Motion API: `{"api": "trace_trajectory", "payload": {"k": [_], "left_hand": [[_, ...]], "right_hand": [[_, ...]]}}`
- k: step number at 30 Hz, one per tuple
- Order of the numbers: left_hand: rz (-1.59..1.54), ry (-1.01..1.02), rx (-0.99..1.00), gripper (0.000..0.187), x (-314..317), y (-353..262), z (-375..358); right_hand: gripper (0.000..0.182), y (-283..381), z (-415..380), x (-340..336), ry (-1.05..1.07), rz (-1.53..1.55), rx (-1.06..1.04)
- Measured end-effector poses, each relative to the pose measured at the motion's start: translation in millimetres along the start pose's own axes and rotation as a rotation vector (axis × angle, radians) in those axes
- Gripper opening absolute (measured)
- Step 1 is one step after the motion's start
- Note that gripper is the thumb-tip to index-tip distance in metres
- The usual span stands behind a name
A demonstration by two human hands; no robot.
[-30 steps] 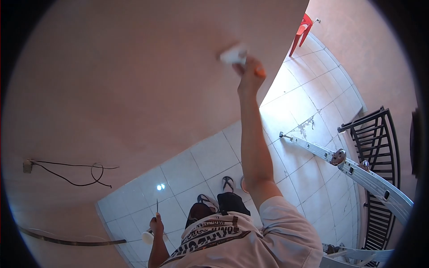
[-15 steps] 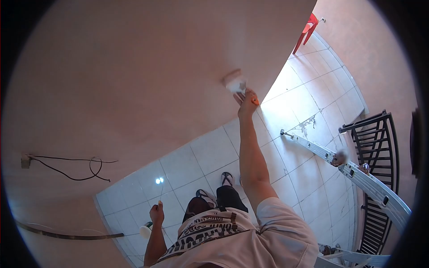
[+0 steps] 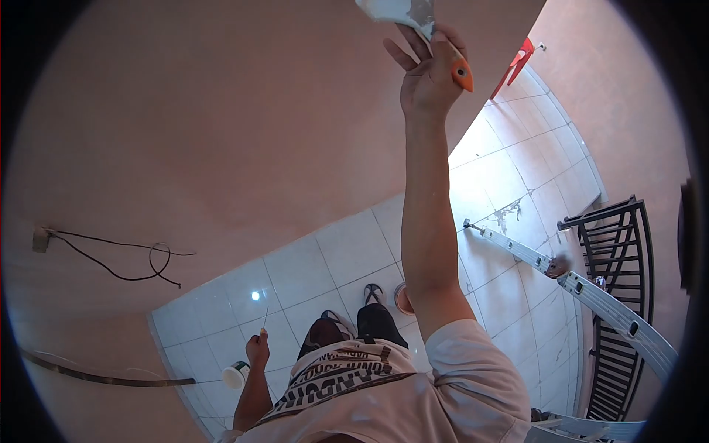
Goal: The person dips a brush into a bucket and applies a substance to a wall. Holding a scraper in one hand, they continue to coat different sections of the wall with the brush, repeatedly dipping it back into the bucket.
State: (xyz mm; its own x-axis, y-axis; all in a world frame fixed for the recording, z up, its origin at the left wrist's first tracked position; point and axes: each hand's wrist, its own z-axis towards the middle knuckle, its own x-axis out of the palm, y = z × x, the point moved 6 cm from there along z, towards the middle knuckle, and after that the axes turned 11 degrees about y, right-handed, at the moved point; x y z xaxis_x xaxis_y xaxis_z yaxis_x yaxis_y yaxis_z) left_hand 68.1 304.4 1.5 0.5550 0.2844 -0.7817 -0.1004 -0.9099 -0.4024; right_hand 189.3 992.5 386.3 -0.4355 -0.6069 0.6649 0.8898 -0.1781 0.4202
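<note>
High against the pinkish wall (image 3: 244, 148), my right hand (image 3: 432, 81) is closed around the orange handle of a putty knife (image 3: 464, 74). White paste coats its broad blade, which is partly cut off by the top of the view. Two or three of my fingers stretch along the back of the blade. Low at my left side, my left hand (image 3: 258, 350) grips a slim tool (image 3: 266, 316) whose thin shaft or edge-on blade points up; its exact kind does not show. A white tub (image 3: 236, 375) is beside my left forearm.
An aluminium ladder (image 3: 517, 251) leans across the right side, near a dark metal railing (image 3: 617, 258). A red chair (image 3: 515, 68) stands beyond the wall's edge. Loose black cables (image 3: 111, 267) stick out of a wall box on the left. A reddish-brown round container (image 3: 403, 300) is by my foot.
My right hand has moved up along the wall with the putty knife, closer to the camera. My left hand has barely moved. The reddish-brown container has come into view.
</note>
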Motion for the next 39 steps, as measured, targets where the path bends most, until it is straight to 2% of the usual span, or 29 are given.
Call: {"api": "trace_trajectory", "payload": {"k": [2,5,8,11,14,16,20,23,26,28,32,35,39], "left_hand": [[-0.029,-0.008,0.011,0.057,-5.3,0.3,2.7],[-0.055,-0.025,0.006,0.056,-15.7,9.4,3.5],[-0.015,-0.007,-0.04,0.055,-25.2,30.7,-6.4],[0.052,0.04,-0.084,0.057,-38.1,43.6,-12.7],[0.066,0.02,-0.089,0.058,-38.2,66.9,-14.5],[0.075,0.016,-0.11,0.059,-37.2,73.0,-10.1],[0.015,0.017,-0.051,0.057,-32.6,70.3,1.0],[-0.011,0.02,0.008,0.056,-29.2,54.7,11.2],[-0.023,0.039,0.037,0.055,-33.3,27.1,14.7],[-0.024,0.049,0.028,0.055,-40.0,12.0,11.4],[0.01,0.048,0.034,0.055,-49.0,18.7,11.2],[0.029,0.047,0.022,0.056,-50.9,37.1,16.5],[-0.018,0.021,-0.013,0.057,-45.5,75.1,18.6]], "right_hand": [[0.024,-23.0,-12.7,-11.1,-0.059,0.021,0.058],[0.024,-97.5,-99.3,-82.4,-0.279,-0.004,0.242],[0.025,-134.1,-200.6,-159.3,-0.466,-0.099,0.401],[0.022,-151.1,-251.1,-204.5,-0.684,-0.233,0.528],[0.021,-149.0,-221.1,-182.4,-0.672,-0.288,0.499],[0.02,-125.0,-161.1,-123.7,-0.518,-0.35,0.458],[0.019,-39.5,-61.9,-15.0,-0.237,-0.178,0.112],[0.022,-8.9,-34.1,24.9,-0.046,-0.045,0.001],[0.025,-67.5,-65.5,-31.2,-0.2,0.018,0.085],[0.026,-115.5,-131.1,-81.9,-0.352,0.036,0.207],[0.027,-160.0,-263.4,-167.2,-0.627,-0.105,0.513],[0.018,-160.3,-265.0,-177.6,-0.719,-0.322,0.607],[0.019,-115.7,-151.9,-86.7,-0.5,-0.235,0.322]]}}
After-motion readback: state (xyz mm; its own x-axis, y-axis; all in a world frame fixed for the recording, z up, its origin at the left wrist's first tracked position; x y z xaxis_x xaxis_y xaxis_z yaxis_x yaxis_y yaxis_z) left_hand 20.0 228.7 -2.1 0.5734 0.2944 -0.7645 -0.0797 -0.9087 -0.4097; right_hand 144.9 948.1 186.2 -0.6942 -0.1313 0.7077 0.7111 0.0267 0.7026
